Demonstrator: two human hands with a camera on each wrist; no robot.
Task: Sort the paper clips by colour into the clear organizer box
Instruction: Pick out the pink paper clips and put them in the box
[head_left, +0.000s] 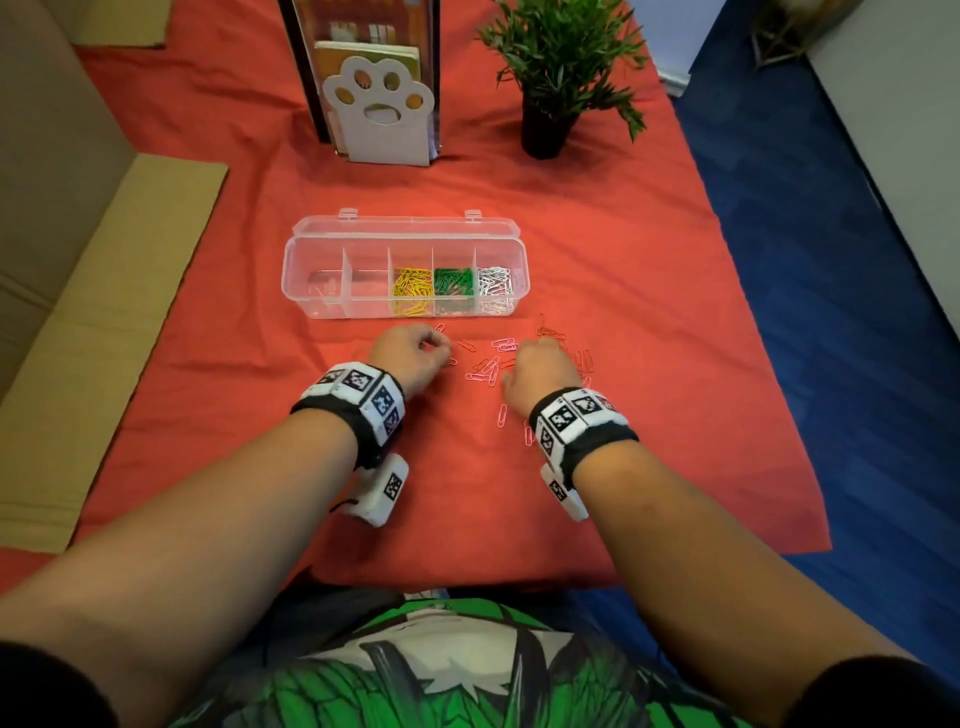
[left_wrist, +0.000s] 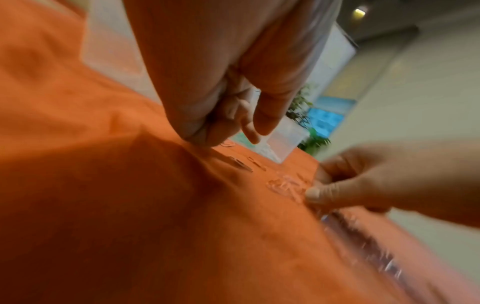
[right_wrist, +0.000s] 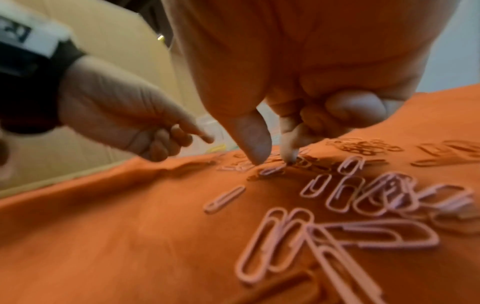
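Toward the middle of the tabletop, on the red cloth (head_left: 467, 493): clear organizer box (head_left: 317, 299), lid folded back toward the far edge. Holds yellow paper clips (head_left: 412, 291) in the middle compartment, green paper clips (head_left: 454, 283) in the next one rightward, and white paper clips (head_left: 494, 288) in the rightmost. Shows nothing legible in the two left compartments.

Just nearward of the box, loose on the cloth: pink paper clips (head_left: 485, 369) scattered between the hands, some overlapping, a few trailing toward the near edge. Further right, red paper clips (head_left: 550, 332), hard to pick out against the cloth.

Left hand (head_left: 410, 353): hovers just off the box's near wall, fingers curled inward, forefinger and thumb reaching down toward the cloth. Cannot tell whether anything sits inside the curl.

Right hand (head_left: 540, 366): lies over the right part of the scatter, knuckles up. Plants thumb (right_wrist: 255, 144) and forefinger (right_wrist: 288, 152) tip-down among the clips, remaining fingers tucked into the palm. Cannot tell whether a clip is caught between the two tips.

Toward the far edge: paw-shaped white holder (head_left: 382, 111) with books behind it, and a potted plant (head_left: 556, 67) nearer the far right corner. Off the left edge: cardboard (head_left: 104, 312).
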